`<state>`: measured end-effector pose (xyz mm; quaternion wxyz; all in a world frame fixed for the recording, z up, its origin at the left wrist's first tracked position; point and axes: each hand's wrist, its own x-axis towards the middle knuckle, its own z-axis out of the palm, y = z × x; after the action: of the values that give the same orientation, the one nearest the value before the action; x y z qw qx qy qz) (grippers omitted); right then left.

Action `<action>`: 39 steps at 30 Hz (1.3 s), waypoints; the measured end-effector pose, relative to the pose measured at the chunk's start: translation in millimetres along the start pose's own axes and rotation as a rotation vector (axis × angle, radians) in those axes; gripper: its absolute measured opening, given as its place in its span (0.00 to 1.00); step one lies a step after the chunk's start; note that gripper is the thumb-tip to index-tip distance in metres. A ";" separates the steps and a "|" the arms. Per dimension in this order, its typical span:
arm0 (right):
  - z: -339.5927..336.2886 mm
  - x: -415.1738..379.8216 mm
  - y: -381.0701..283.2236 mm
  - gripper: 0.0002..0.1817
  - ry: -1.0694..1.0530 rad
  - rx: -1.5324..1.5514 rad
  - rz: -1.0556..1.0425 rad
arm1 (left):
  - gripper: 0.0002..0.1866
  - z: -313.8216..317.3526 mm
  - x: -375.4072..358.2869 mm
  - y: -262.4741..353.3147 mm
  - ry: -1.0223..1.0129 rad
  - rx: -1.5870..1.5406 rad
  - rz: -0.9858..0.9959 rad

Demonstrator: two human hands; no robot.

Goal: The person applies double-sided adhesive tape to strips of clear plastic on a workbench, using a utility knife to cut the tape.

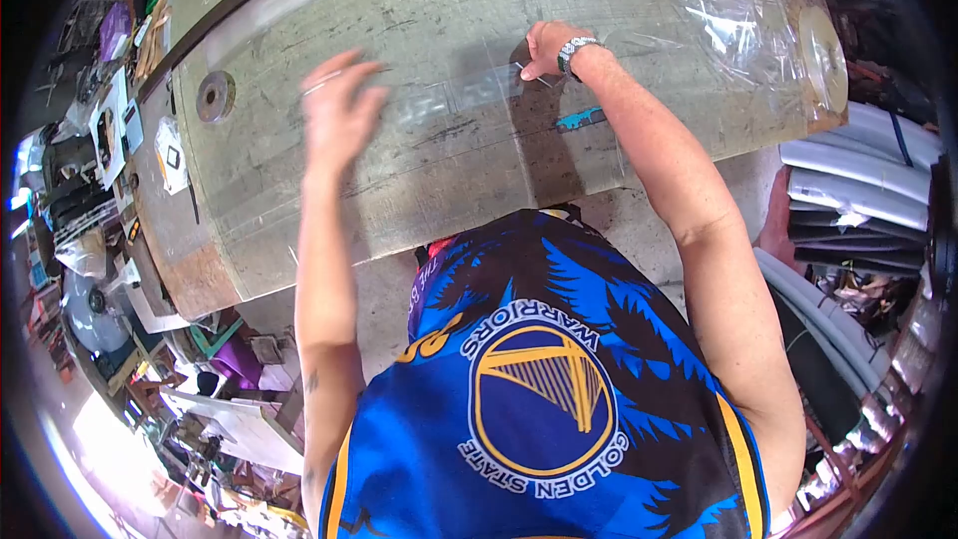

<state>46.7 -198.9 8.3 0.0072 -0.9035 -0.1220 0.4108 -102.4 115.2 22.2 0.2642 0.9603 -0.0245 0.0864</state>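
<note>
Clear plastic film [429, 100] covers much of the worktable [269, 240]. Over its left half is my left hand [341, 105], blurred by motion, fingers apart and holding nothing that I can see. My right hand [551, 48] is closed in a pinch low over the film, farther right, with a bracelet at the wrist. Thin, pale slivers show at its fingertips, but I cannot make out what they are. Just below that hand, a small teal tool [579, 120] lies on the film, partly behind my right forearm.
A round brown roll [216, 97] lies near the table's left end. Crumpled clear plastic [743, 25] is bunched at the right end. Wrapped long rolls [863, 140] are stacked to the right. Papers [115, 130] and clutter crowd the left side.
</note>
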 end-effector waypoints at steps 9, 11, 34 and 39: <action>7.7 3.8 8.6 0.41 0.067 0.020 -0.057 | 0.25 98.0 79.0 82.0 -0.651 -0.029 0.300; 8.3 7.4 12.2 0.42 0.055 0.034 -0.071 | 0.27 102.2 80.8 75.7 -0.656 -0.022 0.319; 119.6 -111.0 99.3 0.12 0.512 0.271 -0.361 | 0.29 103.3 91.3 75.7 -0.759 0.068 0.281; 84.4 -145.7 65.9 0.15 0.463 0.874 -0.470 | 0.29 103.3 88.8 74.6 -0.758 0.072 0.286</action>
<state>-94.1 -303.1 52.8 0.5002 -0.8316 -0.1338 0.2007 -6.1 -1.9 -11.7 0.1881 0.9196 -0.2504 -0.2371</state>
